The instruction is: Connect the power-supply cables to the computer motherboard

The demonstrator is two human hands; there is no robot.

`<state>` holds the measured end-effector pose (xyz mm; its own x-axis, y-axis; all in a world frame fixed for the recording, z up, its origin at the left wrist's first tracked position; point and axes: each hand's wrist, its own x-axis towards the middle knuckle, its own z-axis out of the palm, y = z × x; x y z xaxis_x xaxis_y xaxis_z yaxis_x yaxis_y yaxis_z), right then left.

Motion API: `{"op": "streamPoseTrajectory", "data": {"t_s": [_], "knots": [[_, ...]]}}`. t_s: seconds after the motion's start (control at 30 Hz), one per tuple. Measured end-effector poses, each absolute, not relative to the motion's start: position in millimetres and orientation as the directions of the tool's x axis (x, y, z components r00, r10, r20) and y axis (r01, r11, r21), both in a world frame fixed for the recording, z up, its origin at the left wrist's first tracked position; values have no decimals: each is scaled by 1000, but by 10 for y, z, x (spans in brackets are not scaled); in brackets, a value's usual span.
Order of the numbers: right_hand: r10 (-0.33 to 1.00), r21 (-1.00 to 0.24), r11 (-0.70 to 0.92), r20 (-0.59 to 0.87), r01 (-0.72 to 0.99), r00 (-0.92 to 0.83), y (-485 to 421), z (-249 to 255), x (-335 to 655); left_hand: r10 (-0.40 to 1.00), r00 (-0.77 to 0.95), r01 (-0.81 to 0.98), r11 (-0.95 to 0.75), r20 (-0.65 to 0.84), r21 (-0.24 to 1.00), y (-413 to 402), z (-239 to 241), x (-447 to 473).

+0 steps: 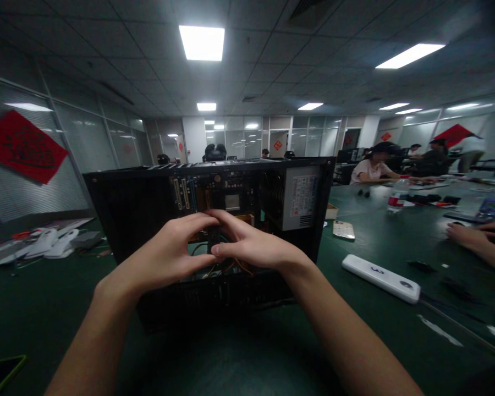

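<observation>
An open black computer case stands in front of me, its inside facing me. Both of my hands reach into its opening and meet at the middle. My left hand curls its fingers and thumb around a small black part, whose kind I cannot make out. From the other side my right hand grips the same part, thumb below and fingers above. Behind the hands show the motherboard, card slots and thin cables. A silver power supply sits at the upper right inside.
On the green table, right of the case, lie a white power strip, a phone and a bottle. Another person's hands rest at the far right. Papers and white plastic pieces cover the left side.
</observation>
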<state>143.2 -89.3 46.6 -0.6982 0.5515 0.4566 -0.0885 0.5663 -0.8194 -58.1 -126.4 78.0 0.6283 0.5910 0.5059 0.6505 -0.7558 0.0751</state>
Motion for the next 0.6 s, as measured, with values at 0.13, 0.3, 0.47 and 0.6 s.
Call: {"op": "streamPoseTrajectory", "data": {"t_s": [0.13,0.3,0.47,0.6], "knots": [[514,-784,608,510,-126,-690,-847,433,1405,599,629,656,-751,495,75,-1247,769,-586],[524,-792,601,494,-110,-694,-836,413,1392,607,634,655,-751,479,83,-1229,755,-593],[535,-759,649,507,-55,-676,-836,417,1378,615,636,655,-750,466,96,-1221,762,-607],[685,-669,702,538,246,-492,-759,410,1374,641,600,684,-721,479,109,-1204,780,-668]]}}
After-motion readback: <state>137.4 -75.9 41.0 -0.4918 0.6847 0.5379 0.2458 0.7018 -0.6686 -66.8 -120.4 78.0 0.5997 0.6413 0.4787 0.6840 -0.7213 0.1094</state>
